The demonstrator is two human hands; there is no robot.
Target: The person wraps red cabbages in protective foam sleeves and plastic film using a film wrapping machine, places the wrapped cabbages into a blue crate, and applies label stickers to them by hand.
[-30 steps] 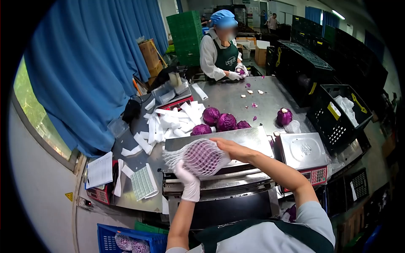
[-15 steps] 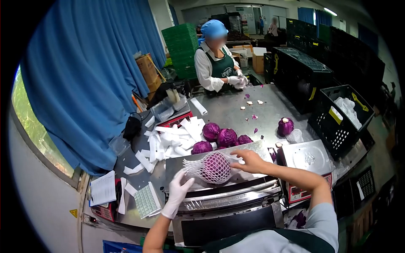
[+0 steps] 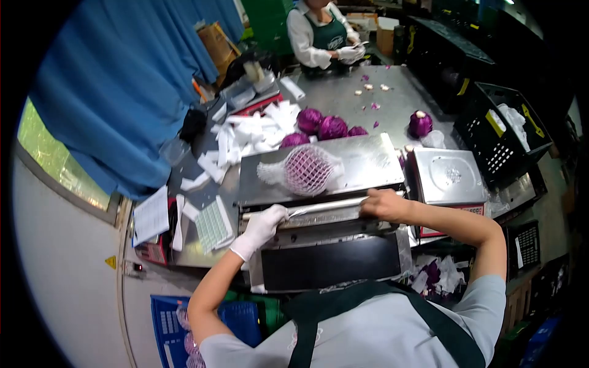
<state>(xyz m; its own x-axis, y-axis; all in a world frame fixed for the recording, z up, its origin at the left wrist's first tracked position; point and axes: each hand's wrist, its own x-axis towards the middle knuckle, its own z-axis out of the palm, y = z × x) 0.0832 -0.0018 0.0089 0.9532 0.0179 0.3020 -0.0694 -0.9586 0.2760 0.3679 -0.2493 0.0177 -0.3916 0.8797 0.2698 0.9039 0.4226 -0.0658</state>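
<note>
While netted cabbage (image 3: 308,170) lies beyond your grip, you seemingly handle film (image 3: 325,213).
Left hand (image 3: 265,226), right hand (image 3: 384,205) curled, pinch unclear; likely needs even pull.

No word and no number can be read with certainty. On the white wall (image 3: 80,257) there is a yellow triangular warning sign (image 3: 111,262), but its dark symbol is too small to tell. White lettering (image 3: 335,43) stands on the green apron (image 3: 323,34) of the person opposite, too blurred for reading. The writing on the paper sheet (image 3: 151,216), at the left, is also not legible.
</note>
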